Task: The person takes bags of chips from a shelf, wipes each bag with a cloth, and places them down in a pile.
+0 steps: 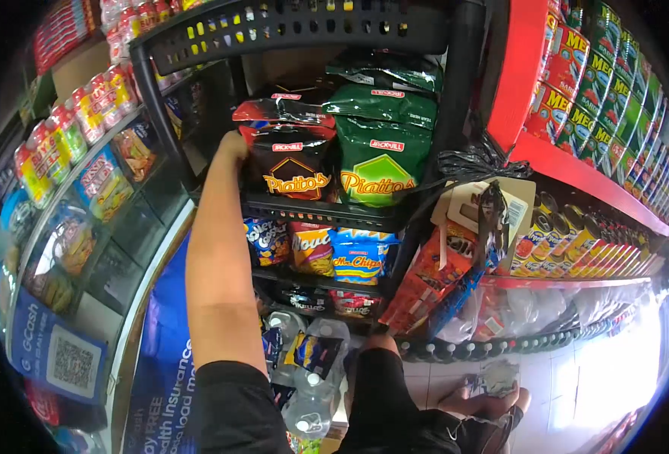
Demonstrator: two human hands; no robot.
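We have our left hand (233, 147) at the left edge of the dark Piattos pack (293, 163), so the pack lies just to the right of the grip. The fingertips are hidden at that edge, and we cannot tell whether they are clamped on the pack or merely resting beside it. The pack stands upright, front outward, at the front of the black shelf (311, 213); its long axis seems to run from base to top seal, though our steep view shortens it.

The left arm is nearly straight, extended forward from its black sleeve (236, 405), and of our 2 hands the left is plainly the nearer. The right we cannot identify for sure: bare skin shows low on the right by a crumpled pale item (499, 378), too unclear for us to read a grip.

Right of the dark pack, and close against it, we see 1 green Piattos pack (383, 163), with more packs behind both. On the tier below sit a Nova pack (311, 250) and a Mr. Chips pack (362, 257). Farther right hang red packets (433, 276), below a bundle of black cable (478, 163).
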